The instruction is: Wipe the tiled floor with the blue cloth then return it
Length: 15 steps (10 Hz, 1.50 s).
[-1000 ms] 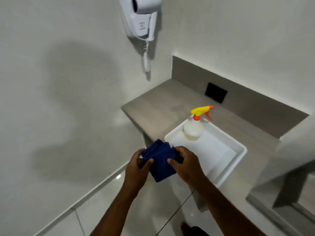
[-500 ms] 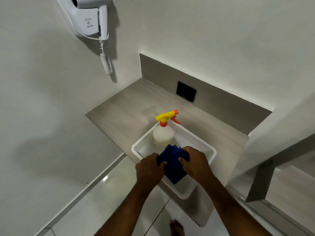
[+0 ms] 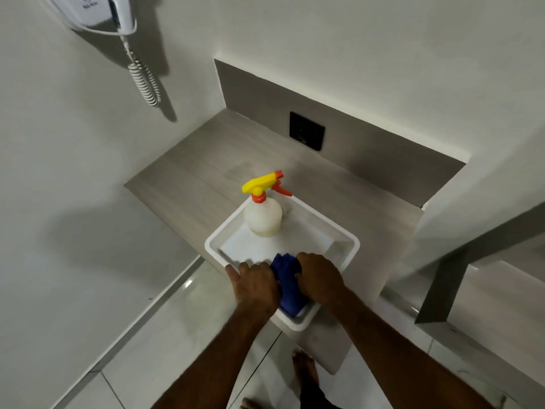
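The folded blue cloth point(image 3: 287, 283) lies in the near end of a white tray point(image 3: 349, 242) on the grey counter. My left hand point(image 3: 256, 283) presses on the cloth's left side, its thumb spread over the tray's near rim. My right hand point(image 3: 320, 277) grips the cloth's right side. Both hands cover parts of the cloth. The tiled floor point(image 3: 182, 343) shows below the counter's edge, pale and glossy.
A spray bottle point(image 3: 263, 215) with a yellow and orange trigger stands at the tray's far end. A black socket point(image 3: 306, 134) sits in the grey backsplash. A white wall hair dryer point(image 3: 100, 13) with coiled cord hangs at upper left. My bare feet point(image 3: 305, 369) stand on the floor.
Both hands carried the blue cloth from in front of the counter over the tray and lowered it into its near end. The view moved closer to the counter.
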Each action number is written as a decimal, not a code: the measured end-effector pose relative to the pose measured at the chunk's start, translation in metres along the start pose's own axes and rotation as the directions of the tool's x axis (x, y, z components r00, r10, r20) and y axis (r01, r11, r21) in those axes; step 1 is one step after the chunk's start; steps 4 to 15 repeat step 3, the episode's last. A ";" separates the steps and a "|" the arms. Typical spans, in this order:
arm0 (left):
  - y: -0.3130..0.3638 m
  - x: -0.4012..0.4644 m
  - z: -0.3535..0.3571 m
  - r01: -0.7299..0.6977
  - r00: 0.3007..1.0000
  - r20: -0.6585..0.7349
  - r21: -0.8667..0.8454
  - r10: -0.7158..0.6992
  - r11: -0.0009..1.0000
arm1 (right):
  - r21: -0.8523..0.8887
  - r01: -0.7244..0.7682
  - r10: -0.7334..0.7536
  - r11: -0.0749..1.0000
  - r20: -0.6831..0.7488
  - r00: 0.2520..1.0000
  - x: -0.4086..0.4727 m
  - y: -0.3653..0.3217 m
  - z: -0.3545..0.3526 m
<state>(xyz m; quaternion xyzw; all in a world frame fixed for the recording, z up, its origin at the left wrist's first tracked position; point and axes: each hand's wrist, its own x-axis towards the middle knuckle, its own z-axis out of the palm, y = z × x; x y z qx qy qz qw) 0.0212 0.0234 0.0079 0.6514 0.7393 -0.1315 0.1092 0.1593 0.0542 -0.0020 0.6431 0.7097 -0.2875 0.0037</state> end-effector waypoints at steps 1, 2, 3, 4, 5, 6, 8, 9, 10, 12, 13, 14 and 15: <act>0.002 0.002 0.001 0.012 1.000 -0.021 0.037 -0.011 0.999 | -0.047 0.003 -0.004 0.999 -0.018 1.000 0.002 -0.001 0.003; 0.004 0.001 -0.004 0.004 0.999 0.032 0.096 -0.007 0.995 | -0.154 -0.010 0.009 0.988 -0.010 1.000 0.003 -0.006 0.005; -0.003 0.004 -0.013 0.007 0.998 -0.063 -0.003 -0.008 1.000 | -0.257 -0.011 -0.009 0.966 -0.077 0.997 0.004 -0.019 -0.008; -0.003 0.004 -0.013 0.007 0.998 -0.063 -0.003 -0.008 1.000 | -0.257 -0.011 -0.009 0.966 -0.077 0.997 0.004 -0.019 -0.008; -0.003 0.004 -0.013 0.007 0.998 -0.063 -0.003 -0.008 1.000 | -0.257 -0.011 -0.009 0.966 -0.077 0.997 0.004 -0.019 -0.008; -0.003 0.004 -0.013 0.007 0.998 -0.063 -0.003 -0.008 1.000 | -0.257 -0.011 -0.009 0.966 -0.077 0.997 0.004 -0.019 -0.008; -0.003 0.004 -0.013 0.007 0.998 -0.063 -0.003 -0.008 1.000 | -0.257 -0.011 -0.009 0.966 -0.077 0.997 0.004 -0.019 -0.008; -0.003 0.004 -0.013 0.007 0.998 -0.063 -0.003 -0.008 1.000 | -0.257 -0.011 -0.009 0.966 -0.077 0.997 0.004 -0.019 -0.008; -0.003 0.004 -0.013 0.007 0.998 -0.063 -0.003 -0.008 1.000 | -0.257 -0.011 -0.009 0.966 -0.077 0.997 0.004 -0.019 -0.008; -0.003 0.004 -0.013 0.007 0.998 -0.063 -0.003 -0.008 1.000 | -0.257 -0.011 -0.009 0.966 -0.077 0.997 0.004 -0.019 -0.008; -0.003 0.004 -0.013 0.007 0.998 -0.063 -0.003 -0.008 1.000 | -0.257 -0.011 -0.009 0.966 -0.077 0.997 0.004 -0.019 -0.008; -0.003 0.004 -0.013 0.007 0.998 -0.063 -0.003 -0.008 1.000 | -0.257 -0.011 -0.009 0.966 -0.077 0.997 0.004 -0.019 -0.008; -0.003 0.004 -0.013 0.007 0.998 -0.063 -0.003 -0.008 1.000 | -0.257 -0.011 -0.009 0.966 -0.077 0.997 0.004 -0.019 -0.008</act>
